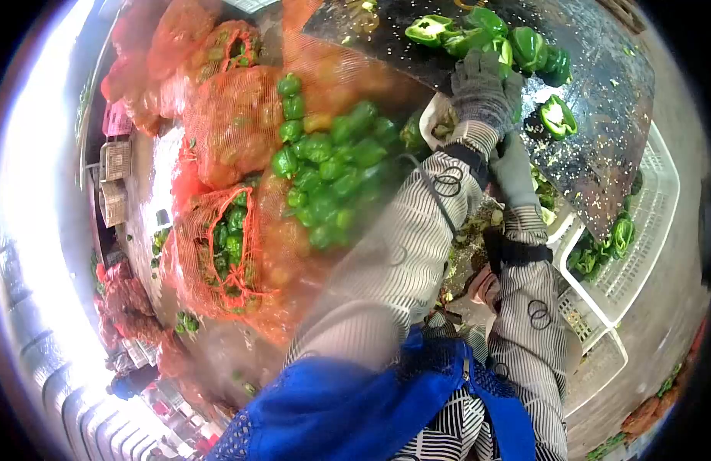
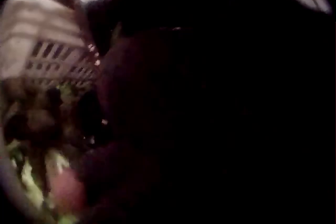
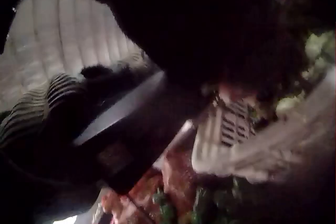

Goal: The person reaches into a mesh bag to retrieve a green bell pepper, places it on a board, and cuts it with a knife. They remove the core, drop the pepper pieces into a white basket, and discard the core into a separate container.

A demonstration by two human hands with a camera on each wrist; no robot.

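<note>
In a dark grey glove, my left hand [image 1: 485, 94] reaches to the near edge of the dark board [image 1: 605, 92]. Its fingers overlap the cut green peppers [image 1: 478, 37] there, and a strip of green shows at its side. My right hand [image 1: 515, 175], in a paler glove, is just below, its fingertips hidden behind the left hand; I cannot tell what it holds. A halved green pepper [image 1: 558, 117] lies cut side up on the board. The left wrist view is mostly dark. A pale, pointed strip [image 3: 123, 107] shows in the right wrist view.
Red mesh sacks [image 1: 236, 127] and a heap of whole green peppers [image 1: 336, 173] are at the left. White slotted crates [image 1: 640, 253] stand at the right, one with green peppers [image 1: 601, 250] in it. Pale seeds are scattered over the board.
</note>
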